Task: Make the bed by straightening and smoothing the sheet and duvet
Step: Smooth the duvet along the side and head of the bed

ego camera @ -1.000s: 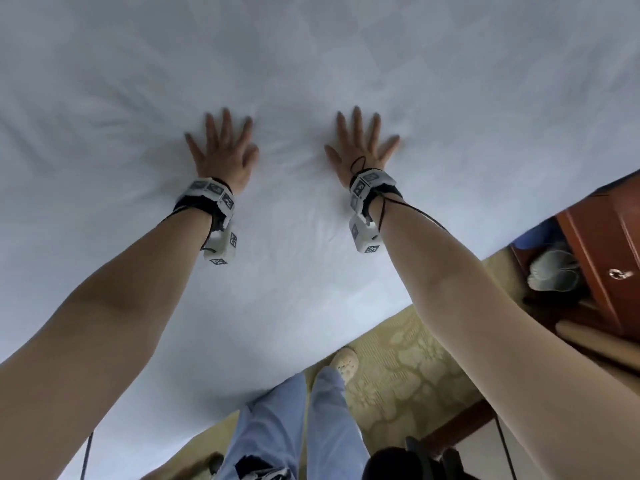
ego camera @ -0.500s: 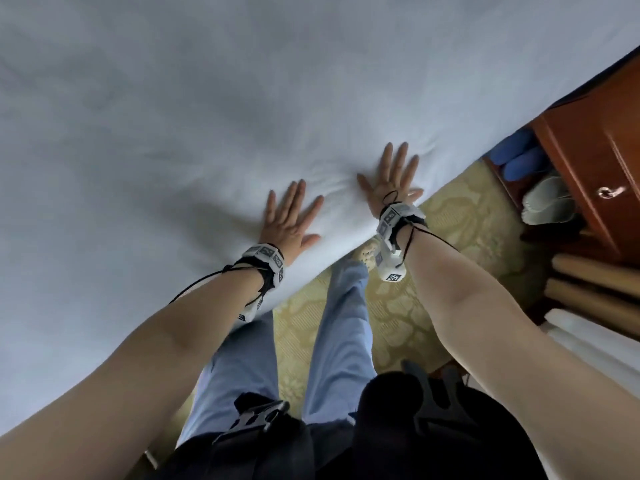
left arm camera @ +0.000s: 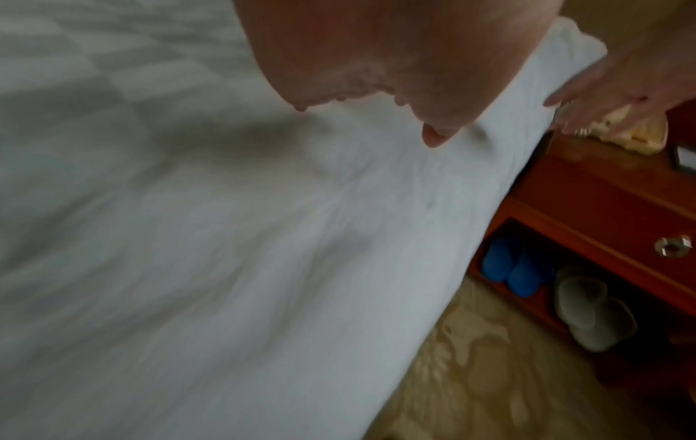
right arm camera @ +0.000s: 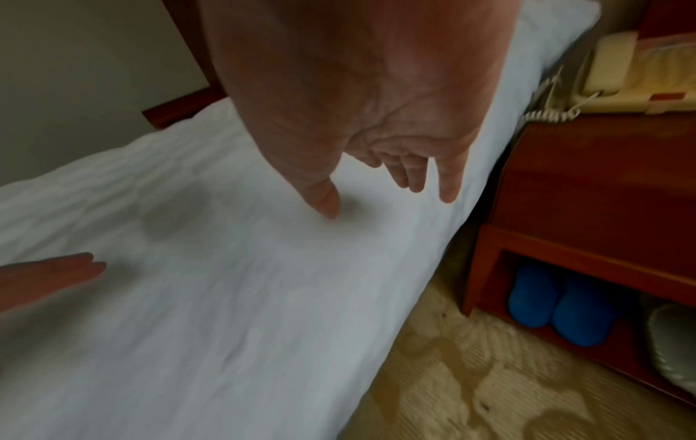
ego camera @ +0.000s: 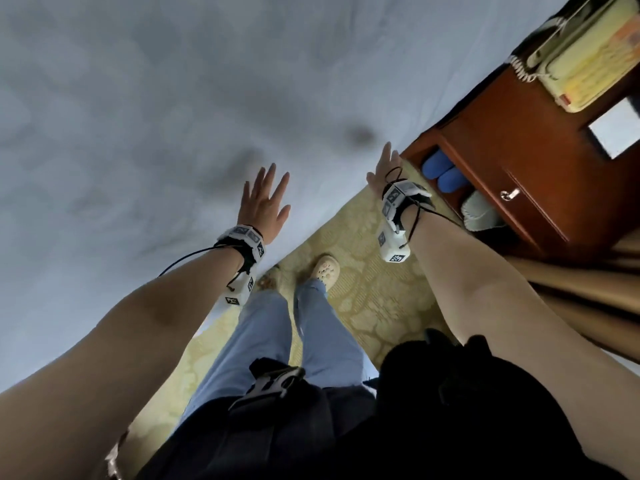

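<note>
The white duvet (ego camera: pixel 173 116) covers the bed and fills the upper left of the head view, lying mostly flat with faint creases. My left hand (ego camera: pixel 265 199) hovers just above it near the bed's side edge, fingers straight and spread, and casts a shadow on the fabric. My right hand (ego camera: pixel 382 171) is at the edge beside the nightstand, fingers also straight, holding nothing. The right wrist view shows its palm (right arm camera: pixel 376 134) a little above the duvet (right arm camera: pixel 226 297). In the left wrist view the left palm (left arm camera: pixel 376 59) is over the duvet (left arm camera: pixel 226 268).
A red-brown wooden nightstand (ego camera: pixel 519 161) stands tight against the bed on the right, with a cream telephone (ego camera: pixel 581 53) on top. Blue slippers (ego camera: pixel 443 171) and grey slippers (ego camera: pixel 479 211) sit in its shelf. Patterned yellow carpet (ego camera: pixel 363 289) lies under my legs.
Both hands slid from the middle of the bed back to its side edge, then lifted off the duvet. The view has shifted right, toward the nightstand.
</note>
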Motion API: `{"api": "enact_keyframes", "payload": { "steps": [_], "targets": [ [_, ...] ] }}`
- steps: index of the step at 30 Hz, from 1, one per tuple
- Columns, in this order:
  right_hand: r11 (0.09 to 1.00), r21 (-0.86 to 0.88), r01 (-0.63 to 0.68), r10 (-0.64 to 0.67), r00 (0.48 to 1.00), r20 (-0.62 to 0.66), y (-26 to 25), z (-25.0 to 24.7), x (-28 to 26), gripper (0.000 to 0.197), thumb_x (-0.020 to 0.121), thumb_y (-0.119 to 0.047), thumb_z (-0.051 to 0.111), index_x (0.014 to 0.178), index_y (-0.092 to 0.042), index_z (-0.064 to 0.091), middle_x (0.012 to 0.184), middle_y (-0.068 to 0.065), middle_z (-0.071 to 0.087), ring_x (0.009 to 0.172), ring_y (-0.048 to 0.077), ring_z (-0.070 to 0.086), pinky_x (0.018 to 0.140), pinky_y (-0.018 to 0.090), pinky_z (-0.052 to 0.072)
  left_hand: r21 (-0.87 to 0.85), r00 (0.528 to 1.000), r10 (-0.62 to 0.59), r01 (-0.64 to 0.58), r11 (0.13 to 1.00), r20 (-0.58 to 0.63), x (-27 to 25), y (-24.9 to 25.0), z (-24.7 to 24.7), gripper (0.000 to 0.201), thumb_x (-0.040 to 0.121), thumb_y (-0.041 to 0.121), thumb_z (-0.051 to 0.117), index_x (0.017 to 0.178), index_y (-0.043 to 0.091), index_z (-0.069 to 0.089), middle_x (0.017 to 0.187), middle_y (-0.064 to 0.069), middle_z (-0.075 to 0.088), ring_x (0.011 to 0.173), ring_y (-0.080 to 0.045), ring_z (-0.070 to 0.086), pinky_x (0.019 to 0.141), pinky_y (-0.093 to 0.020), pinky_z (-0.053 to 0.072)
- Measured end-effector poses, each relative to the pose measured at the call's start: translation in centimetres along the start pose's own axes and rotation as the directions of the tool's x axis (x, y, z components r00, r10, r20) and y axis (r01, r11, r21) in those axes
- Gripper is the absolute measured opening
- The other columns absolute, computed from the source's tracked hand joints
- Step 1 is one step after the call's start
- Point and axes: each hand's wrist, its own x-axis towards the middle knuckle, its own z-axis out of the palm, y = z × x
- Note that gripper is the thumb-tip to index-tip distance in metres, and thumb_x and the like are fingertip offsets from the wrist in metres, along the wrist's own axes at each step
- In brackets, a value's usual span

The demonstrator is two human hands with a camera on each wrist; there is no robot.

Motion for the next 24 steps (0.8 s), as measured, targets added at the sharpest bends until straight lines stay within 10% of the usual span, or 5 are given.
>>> {"api": "enact_keyframes", "payload": {
  "steps": [13,24],
  "targets": [
    [0.995,-0.080,0.052,-0.066,0.982,-0.179,1.4,-18.4,7.0,0.065,0.096,-0.021,0.046,0.149,-0.004,0.013,0.151,0.017,0.026,0.137,0.033,0.033,0.107,0.044,0.037,-0.128,0.979,0.022,-0.049,0.991,-0.203,17.6,8.1,-14.0,0.059,0.100,0.028,0.038,0.153,0.018,0.014,0.161,-0.002,0.008,0.149,-0.023,0.009,0.120,-0.042,0.013],
    [0.968,-0.216,0.128,-0.160,0.977,-0.140,2.2,-28.4,17.6,0.068,0.100,-0.024,0.038,0.153,-0.018,-0.004,0.161,0.008,-0.003,0.148,0.027,0.010,0.116,0.041,0.028,-0.312,0.959,-0.089,0.001,0.950,-0.269,32.0,13.3,-20.6,0.060,0.099,0.029,0.039,0.153,0.016,0.014,0.161,-0.003,0.009,0.149,-0.026,0.009,0.121,-0.041,0.016]
  ]
}}
